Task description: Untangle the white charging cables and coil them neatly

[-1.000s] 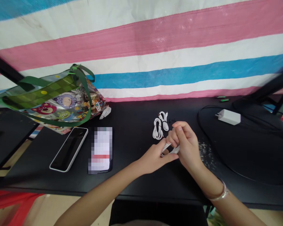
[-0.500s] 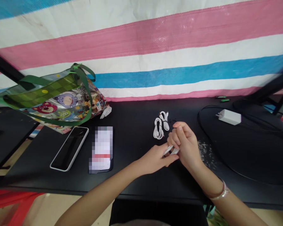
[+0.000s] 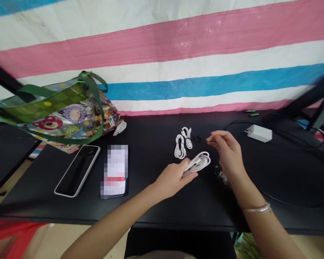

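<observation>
A coiled white cable [image 3: 198,162] is gripped at one end by the left hand [image 3: 172,178], just above the black counter [image 3: 151,205]. The right hand [image 3: 228,151] hovers just right of the cable, fingers loosely spread and holding nothing. Just behind the cable lie two smaller coils [image 3: 183,143]. Well to its left are two phones [image 3: 77,171] and a cartoon bag [image 3: 56,115], and to its right a white charger [image 3: 259,133]. A striped tarp [image 3: 162,54] hangs behind.

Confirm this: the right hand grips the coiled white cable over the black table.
Not right. The head view shows the left hand gripping the coiled white cable over the black table; the right hand is open, apart from it.
</observation>
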{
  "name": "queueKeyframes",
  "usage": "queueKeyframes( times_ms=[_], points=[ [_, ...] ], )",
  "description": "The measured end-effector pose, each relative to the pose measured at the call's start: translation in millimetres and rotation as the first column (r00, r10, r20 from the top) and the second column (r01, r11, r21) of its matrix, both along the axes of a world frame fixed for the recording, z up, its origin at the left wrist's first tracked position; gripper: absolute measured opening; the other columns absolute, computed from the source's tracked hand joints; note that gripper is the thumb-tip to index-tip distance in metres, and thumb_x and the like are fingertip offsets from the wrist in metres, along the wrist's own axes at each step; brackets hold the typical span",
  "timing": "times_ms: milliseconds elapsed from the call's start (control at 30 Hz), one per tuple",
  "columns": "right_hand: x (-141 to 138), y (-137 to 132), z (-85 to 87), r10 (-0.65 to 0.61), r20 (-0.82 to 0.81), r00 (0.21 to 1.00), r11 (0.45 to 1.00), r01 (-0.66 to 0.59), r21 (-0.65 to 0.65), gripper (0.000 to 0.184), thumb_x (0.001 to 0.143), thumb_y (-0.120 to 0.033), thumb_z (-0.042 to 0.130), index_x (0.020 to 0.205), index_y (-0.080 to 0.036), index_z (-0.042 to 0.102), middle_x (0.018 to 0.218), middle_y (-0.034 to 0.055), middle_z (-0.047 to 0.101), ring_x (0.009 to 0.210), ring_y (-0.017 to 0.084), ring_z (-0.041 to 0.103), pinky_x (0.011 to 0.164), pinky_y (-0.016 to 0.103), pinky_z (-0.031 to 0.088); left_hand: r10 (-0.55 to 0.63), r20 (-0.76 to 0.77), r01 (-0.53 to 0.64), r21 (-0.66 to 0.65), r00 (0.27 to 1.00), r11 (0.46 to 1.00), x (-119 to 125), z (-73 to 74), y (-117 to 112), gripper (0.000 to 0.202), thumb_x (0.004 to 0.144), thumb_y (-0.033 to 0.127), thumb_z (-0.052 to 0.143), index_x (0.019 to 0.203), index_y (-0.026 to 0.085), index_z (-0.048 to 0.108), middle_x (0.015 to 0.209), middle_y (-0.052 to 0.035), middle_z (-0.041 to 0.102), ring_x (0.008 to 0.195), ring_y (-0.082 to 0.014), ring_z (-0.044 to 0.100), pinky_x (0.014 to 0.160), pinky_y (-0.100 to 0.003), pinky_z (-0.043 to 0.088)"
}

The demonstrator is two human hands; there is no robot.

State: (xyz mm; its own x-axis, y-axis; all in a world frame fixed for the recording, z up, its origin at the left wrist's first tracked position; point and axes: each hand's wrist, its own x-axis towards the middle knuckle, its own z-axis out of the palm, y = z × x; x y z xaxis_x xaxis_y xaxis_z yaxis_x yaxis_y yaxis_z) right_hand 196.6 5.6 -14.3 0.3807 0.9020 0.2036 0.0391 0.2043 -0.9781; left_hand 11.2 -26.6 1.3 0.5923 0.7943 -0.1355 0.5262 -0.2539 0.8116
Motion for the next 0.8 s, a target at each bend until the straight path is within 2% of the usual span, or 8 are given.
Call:
queueKeyframes(
  times_ms=[133,267,367,433,500,567,700,800],
  points=[
    [10,10,-19.1,-0.015,0.328,0.945,1.0,0.007,0.024,0.013,0.077,-0.032,0.055,0.08,-0.025,0.066,0.08,0.0044,0.068,0.081,0.024,0.061,0.076,0.041,0.046,-0.099,-0.114,0.107,0.07,0.989,0.992,3,1.3,-2,0.014,0.089,0.032,0.054,0.083,0.021,0.047,0.055,0.007,0.038,0.051,-0.014,0.051,0.049,-0.021,0.025],
    [7,17,-36.5,-0.039,0.693,0.72,0.997,-0.018,0.074,0.017,0.073,-0.018,0.054,0.081,-0.026,0.068,0.088,0.0072,0.069,0.089,0.029,0.057,0.083,0.048,0.042,-0.117,-0.183,0.138,0.109,0.976,0.984,5,1.2,-2,0.015,0.089,0.035,0.054,0.085,0.022,0.048,0.055,0.006,0.042,0.056,-0.0172,0.057,0.048,-0.021,0.025],
    [6,18,-42.9,-0.077,0.795,0.602,0.997,0.021,0.08,0.014,0.071,-0.016,0.055,0.074,-0.025,0.066,0.084,0.0086,0.066,0.086,0.03,0.054,0.076,0.047,0.043,-0.13,-0.208,0.155,0.11,0.969,0.982,5,1.3,-2,0.016,0.089,0.036,0.055,0.085,0.022,0.048,0.055,0.0058,0.042,0.057,-0.018,0.059,0.048,-0.022,0.024],
    [6,17,-42.5,-0.098,0.806,0.584,0.995,0.044,0.089,0.012,0.071,-0.017,0.056,0.068,-0.025,0.064,0.08,0.0091,0.065,0.083,0.03,0.053,0.072,0.046,0.043,-0.134,-0.218,0.161,0.109,0.967,0.981,5,1.2,-2,0.016,0.089,0.036,0.055,0.085,0.022,0.049,0.055,0.006,0.042,0.056,-0.0177,0.058,0.048,-0.022,0.024],
    [7,16,-38.5,-0.092,0.779,0.62,0.996,0.041,0.085,0.011,0.072,-0.018,0.057,0.065,-0.025,0.062,0.077,0.0087,0.064,0.08,0.029,0.052,0.069,0.044,0.043,-0.122,-0.216,0.149,0.116,0.969,0.982,6,1.0,-2,0.016,0.089,0.037,0.055,0.086,0.022,0.05,0.055,0.006,0.043,0.056,-0.0173,0.057,0.049,-0.022,0.025],
    [9,14,-32.1,-0.048,0.705,0.708,0.998,0.004,0.064,0.009,0.073,-0.021,0.058,0.066,-0.025,0.061,0.074,0.0069,0.063,0.076,0.027,0.053,0.069,0.043,0.044,-0.081,-0.196,0.107,0.125,0.977,0.986,5,0.5,-1,0.016,0.088,0.037,0.054,0.088,0.022,0.051,0.056,0.0057,0.045,0.057,-0.017,0.057,0.05,-0.022,0.027],
    [7,7,-15.5,0.097,0.425,0.9,0.994,-0.108,0.0,0.015,0.077,-0.038,0.06,0.073,-0.024,0.062,0.075,0.0033,0.064,0.074,0.022,0.058,0.07,0.039,0.048,0.097,-0.096,-0.088,0.086,0.991,0.992,1,-2.1,4,0.019,0.088,0.038,0.051,0.095,0.021,0.054,0.059,0.0051,0.049,0.057,-0.0153,0.055,0.054,-0.023,0.033],
    [0,1,-2.8,0.212,0.244,0.946,0.977,-0.212,-0.028,0.025,0.073,-0.047,0.067,0.074,-0.023,0.063,0.076,0.0017,0.063,0.076,0.02,0.06,0.072,0.036,0.05,0.223,0.082,-0.22,-0.039,0.971,0.975,-3,-6.5,11,0.021,0.089,0.037,0.047,0.098,0.019,0.054,0.06,0.0052,0.05,0.055,-0.0126,0.05,0.055,-0.023,0.035]
  ],
)
